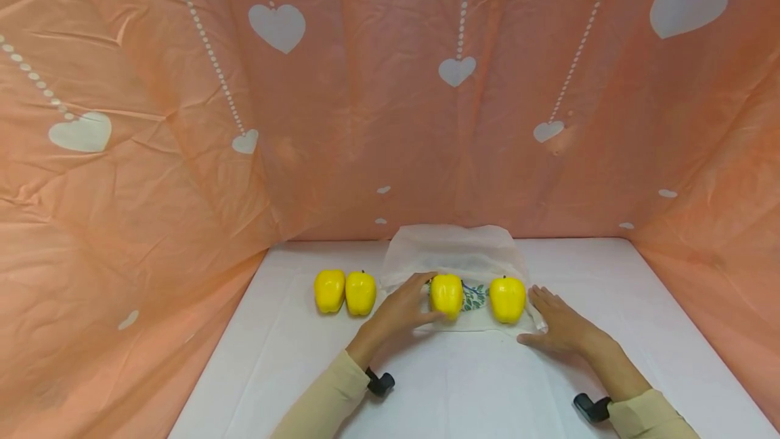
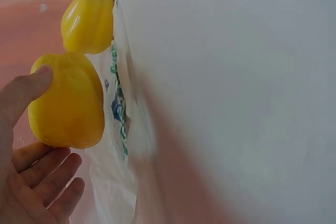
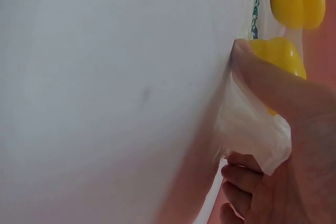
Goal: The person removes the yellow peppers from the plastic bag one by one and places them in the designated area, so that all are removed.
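My left hand (image 1: 402, 307) holds a yellow bell pepper (image 1: 447, 296) between thumb and fingers. In the left wrist view the thumb presses the side of this pepper (image 2: 65, 103), with fingers beneath it. A second bell pepper (image 1: 507, 300) is at the right part of a white translucent plastic bag (image 1: 453, 247) with a green and blue leaf print. Beside that pepper, my right hand (image 1: 563, 322) has its thumb spread from its fingers. In the right wrist view a loose fold of the bag (image 3: 257, 132) lies between thumb and fingers; the contact is partly hidden.
Two more yellow bell peppers (image 1: 330, 291) stand side by side left of the bag. The white table (image 1: 469, 391) meets an orange curtain (image 1: 378, 120) with white hearts at its back and sides.
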`<state>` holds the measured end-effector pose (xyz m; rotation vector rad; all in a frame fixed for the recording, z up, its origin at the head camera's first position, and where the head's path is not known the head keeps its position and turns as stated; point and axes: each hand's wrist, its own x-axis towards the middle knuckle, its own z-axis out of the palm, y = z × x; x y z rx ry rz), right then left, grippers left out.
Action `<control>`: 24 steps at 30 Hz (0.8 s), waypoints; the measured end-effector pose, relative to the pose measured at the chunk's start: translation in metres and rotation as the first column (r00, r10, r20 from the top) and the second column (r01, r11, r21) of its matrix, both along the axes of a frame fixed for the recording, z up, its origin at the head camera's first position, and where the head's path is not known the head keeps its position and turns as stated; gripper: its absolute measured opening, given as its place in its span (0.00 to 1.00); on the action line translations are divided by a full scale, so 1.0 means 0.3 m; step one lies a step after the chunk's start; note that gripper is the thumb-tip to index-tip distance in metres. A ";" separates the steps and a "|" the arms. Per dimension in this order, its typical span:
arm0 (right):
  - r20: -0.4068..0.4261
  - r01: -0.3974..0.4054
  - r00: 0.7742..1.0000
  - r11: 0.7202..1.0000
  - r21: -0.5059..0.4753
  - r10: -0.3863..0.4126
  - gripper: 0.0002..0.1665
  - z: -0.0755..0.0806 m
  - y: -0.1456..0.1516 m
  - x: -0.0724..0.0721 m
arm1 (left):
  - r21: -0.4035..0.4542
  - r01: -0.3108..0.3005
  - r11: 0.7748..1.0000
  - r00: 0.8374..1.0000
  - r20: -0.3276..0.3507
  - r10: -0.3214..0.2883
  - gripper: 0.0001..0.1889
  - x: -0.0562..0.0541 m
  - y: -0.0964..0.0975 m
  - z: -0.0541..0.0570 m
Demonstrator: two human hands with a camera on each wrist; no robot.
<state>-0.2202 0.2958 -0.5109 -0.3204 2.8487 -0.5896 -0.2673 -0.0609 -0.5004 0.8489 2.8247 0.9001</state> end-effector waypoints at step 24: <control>0.009 0.015 1.000 1.000 0.008 -0.015 0.71 -0.010 -0.001 -0.006 | 0.100 -0.028 0.995 0.999 0.024 0.026 0.45 0.026 -0.125 0.050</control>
